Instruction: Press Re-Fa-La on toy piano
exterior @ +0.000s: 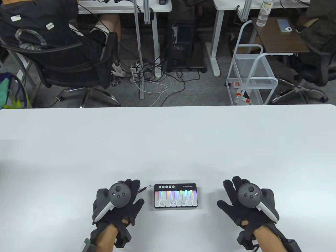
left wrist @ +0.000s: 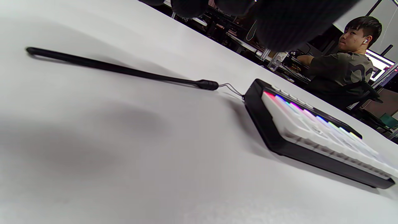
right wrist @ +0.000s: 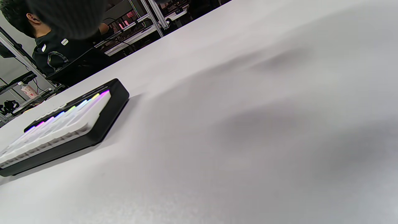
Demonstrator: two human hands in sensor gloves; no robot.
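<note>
Resting on the white table [exterior: 168,147] near its near edge, the toy piano [exterior: 175,196] sits between the two gloved hands, touched by neither. Its black case holds a row of white keys lit in rainbow colours along their far ends, and three near keys carry labels: Re [exterior: 162,203], Fa [exterior: 173,203] and La [exterior: 184,203]. A line of small round buttons [exterior: 164,187] runs along the far left part of the case.

The left hand [exterior: 118,203] lies palm down on the table just left of the piano, fingers spread wide and holding nothing, with its tracker [exterior: 119,195] on the back. The right hand [exterior: 248,202] lies a little farther off on the right side, also flat, fingers splayed and empty, its tracker [exterior: 250,195] likewise on top.

A thin black strap [left wrist: 124,70] trails from the piano's far left corner across the table toward the left hand. In the left wrist view the piano [left wrist: 311,133] appears low and side-on, its coloured key tips glowing; the right wrist view shows the other end of the case [right wrist: 71,124].
</note>
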